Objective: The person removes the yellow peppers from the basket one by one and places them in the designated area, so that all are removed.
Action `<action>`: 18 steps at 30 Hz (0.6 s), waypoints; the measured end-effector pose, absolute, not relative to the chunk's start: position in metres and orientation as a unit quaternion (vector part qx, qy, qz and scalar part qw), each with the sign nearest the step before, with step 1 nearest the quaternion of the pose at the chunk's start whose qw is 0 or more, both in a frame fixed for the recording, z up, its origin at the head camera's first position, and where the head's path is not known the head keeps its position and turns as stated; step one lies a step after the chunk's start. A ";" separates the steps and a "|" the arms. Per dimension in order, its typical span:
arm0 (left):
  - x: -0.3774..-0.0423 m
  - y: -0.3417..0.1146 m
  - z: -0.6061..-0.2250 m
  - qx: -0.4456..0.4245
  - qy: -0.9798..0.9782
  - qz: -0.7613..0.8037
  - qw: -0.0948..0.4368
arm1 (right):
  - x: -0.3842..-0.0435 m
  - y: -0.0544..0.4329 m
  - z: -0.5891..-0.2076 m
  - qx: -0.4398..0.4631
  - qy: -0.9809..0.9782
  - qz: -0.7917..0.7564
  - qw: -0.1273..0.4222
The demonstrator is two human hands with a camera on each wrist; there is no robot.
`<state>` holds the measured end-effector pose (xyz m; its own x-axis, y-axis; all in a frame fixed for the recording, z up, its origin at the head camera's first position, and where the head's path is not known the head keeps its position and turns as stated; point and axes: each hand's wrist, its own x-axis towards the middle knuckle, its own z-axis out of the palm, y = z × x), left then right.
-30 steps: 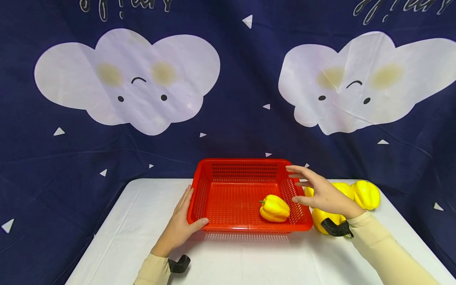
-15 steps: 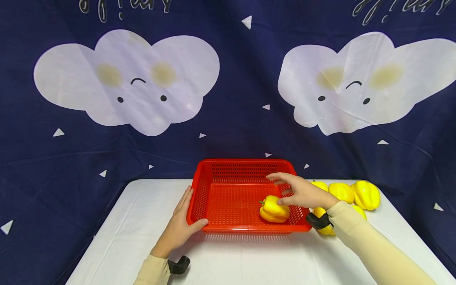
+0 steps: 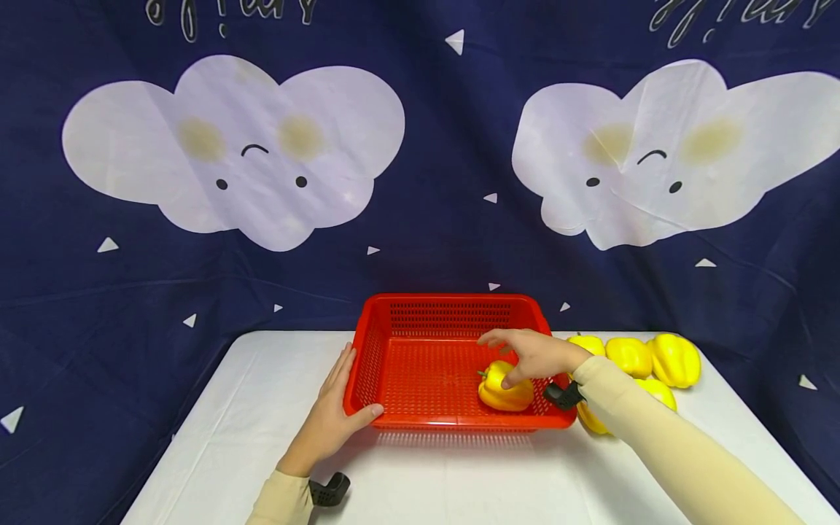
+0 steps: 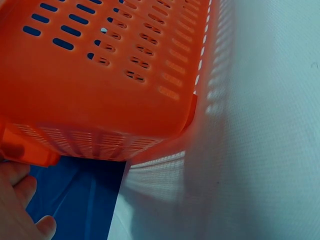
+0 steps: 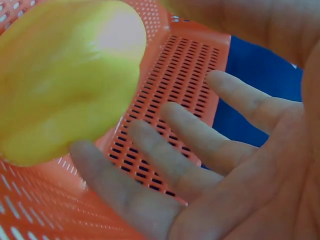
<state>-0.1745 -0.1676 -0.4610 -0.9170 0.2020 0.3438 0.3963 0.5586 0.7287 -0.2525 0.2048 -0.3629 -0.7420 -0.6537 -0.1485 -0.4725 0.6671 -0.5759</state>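
Note:
A red plastic basket (image 3: 446,420) with slotted walls stands on the white table. Inside it, toward the right end, lies a yellow bell pepper (image 3: 500,397) with a green stem pointing left. My right hand (image 3: 537,354) hovers over this bell pepper, fingers spread and nothing held. In the right wrist view the bell pepper (image 5: 70,80) fills the upper left, and the straight fingers (image 5: 155,155) reach toward it. My left hand (image 3: 330,417) lies along the basket's left side with straight fingers, its thumb over the front rim. Only some of its fingertips (image 4: 22,187) show in the left wrist view.
Several more yellow bell peppers (image 3: 676,360) sit right of the basket on the white-covered table (image 3: 459,481), some partly hidden behind the right sleeve (image 3: 663,430). A dark blue cloth (image 3: 453,146) with printed clouds hangs behind the table's back edge.
My right hand has moved left and slightly down, from the basket's right rim to over the bell pepper inside. The left hand, basket and bell pepper have stayed put.

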 end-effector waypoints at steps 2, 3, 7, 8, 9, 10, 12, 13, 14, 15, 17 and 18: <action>-0.175 -0.167 -0.461 -0.171 -0.876 -0.437 0.111 | -0.253 0.202 -0.363 -0.315 0.897 -0.253 0.180; -0.175 -0.167 -0.461 -0.172 -0.876 -0.438 0.111 | -0.254 0.200 -0.363 -0.316 0.897 -0.249 0.182; -0.175 -0.167 -0.461 -0.171 -0.877 -0.436 0.111 | -0.256 0.197 -0.363 -0.316 0.901 -0.232 0.185; -0.175 -0.167 -0.461 -0.172 -0.877 -0.435 0.111 | -0.257 0.196 -0.364 -0.314 0.902 -0.227 0.188; -0.175 -0.167 -0.461 -0.172 -0.877 -0.435 0.111 | -0.258 0.196 -0.365 -0.312 0.903 -0.224 0.192; -0.175 -0.167 -0.461 -0.172 -0.877 -0.435 0.111 | -0.258 0.196 -0.365 -0.309 0.904 -0.220 0.196; -0.175 -0.167 -0.461 -0.172 -0.877 -0.435 0.110 | -0.259 0.195 -0.367 -0.305 0.906 -0.212 0.202; -0.175 -0.167 -0.461 -0.172 -0.877 -0.436 0.110 | -0.259 0.195 -0.367 -0.303 0.907 -0.209 0.205; -0.175 -0.167 -0.461 -0.172 -0.877 -0.436 0.109 | -0.259 0.195 -0.368 -0.301 0.907 -0.207 0.208; -0.175 -0.167 -0.461 -0.171 -0.877 -0.436 0.109 | -0.259 0.195 -0.369 -0.299 0.909 -0.203 0.209; -0.175 -0.167 -0.461 -0.170 -0.877 -0.436 0.109 | -0.259 0.194 -0.370 -0.295 0.911 -0.194 0.214; -0.175 -0.167 -0.461 -0.170 -0.877 -0.436 0.109 | -0.258 0.194 -0.371 -0.293 0.912 -0.188 0.217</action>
<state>-0.1746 -0.1675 -0.4613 -0.9187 0.2030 0.3387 0.3926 0.5621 0.7280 -0.2583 0.1941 -0.3706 -0.7338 -0.6165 -0.2855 -0.4529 0.7571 -0.4709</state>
